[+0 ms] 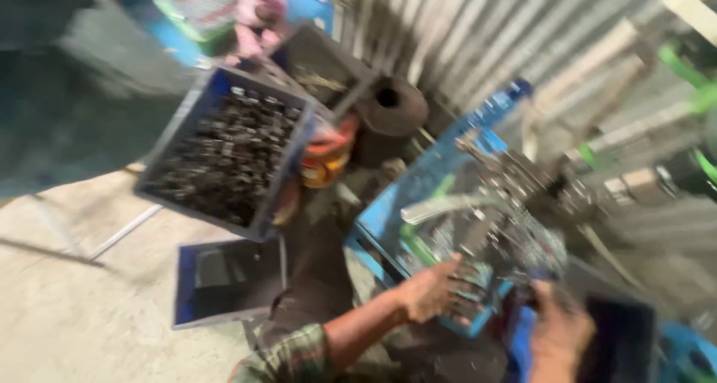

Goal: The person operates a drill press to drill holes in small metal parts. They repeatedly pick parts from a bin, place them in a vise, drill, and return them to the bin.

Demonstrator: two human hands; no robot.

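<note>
Low in the frame, the left hand (437, 290) presses curled fingers into a heap of small metal parts (515, 241) on the blue tray (388, 211); the blurred right hand (556, 331) is beside it, grip unclear. Loose, hard and probably heavy together, the parts suit scooping from below. Crates (224, 155) crowd the upper left; bare floor (82, 308) lies lower left.
</note>
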